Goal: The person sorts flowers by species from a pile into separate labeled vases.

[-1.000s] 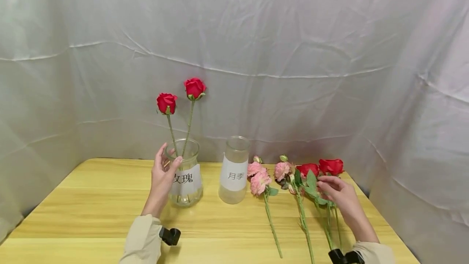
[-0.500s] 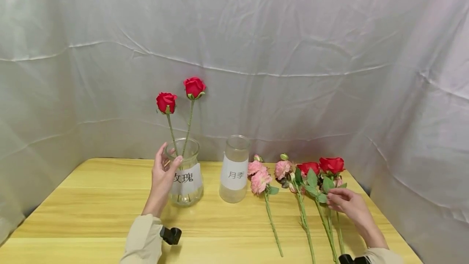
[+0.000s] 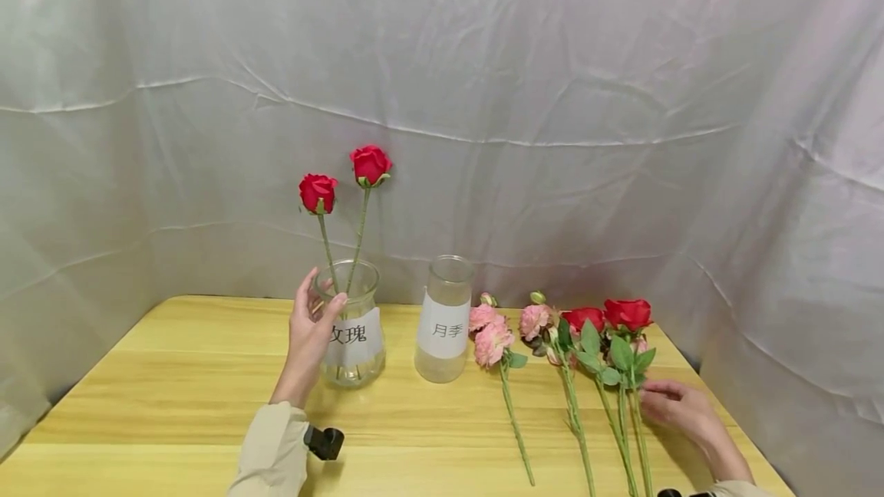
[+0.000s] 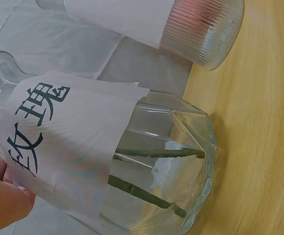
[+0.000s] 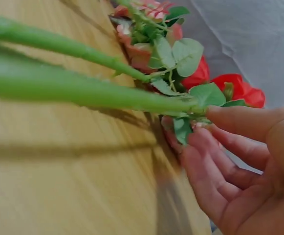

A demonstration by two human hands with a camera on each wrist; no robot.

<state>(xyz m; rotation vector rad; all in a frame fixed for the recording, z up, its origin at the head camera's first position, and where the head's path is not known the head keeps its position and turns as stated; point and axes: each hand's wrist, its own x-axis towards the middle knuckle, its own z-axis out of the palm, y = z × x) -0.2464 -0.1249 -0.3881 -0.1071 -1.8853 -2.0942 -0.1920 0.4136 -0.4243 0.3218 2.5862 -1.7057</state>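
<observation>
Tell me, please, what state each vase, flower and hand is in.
Wide vase: upright
Red roses: standing in it, slightly tilted
Tall vase: upright, no flowers inside
Pink flowers: lying on the table
Red flowers: lying there too
Left hand: gripping the wide vase
Right hand: at a stem, grip unclear

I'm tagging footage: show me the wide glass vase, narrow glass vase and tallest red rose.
Wide glass vase (image 3: 356, 339), head view, labelled front.
Narrow glass vase (image 3: 443, 328), head view, labelled front.
Tallest red rose (image 3: 371, 164), head view, bloom.
</observation>
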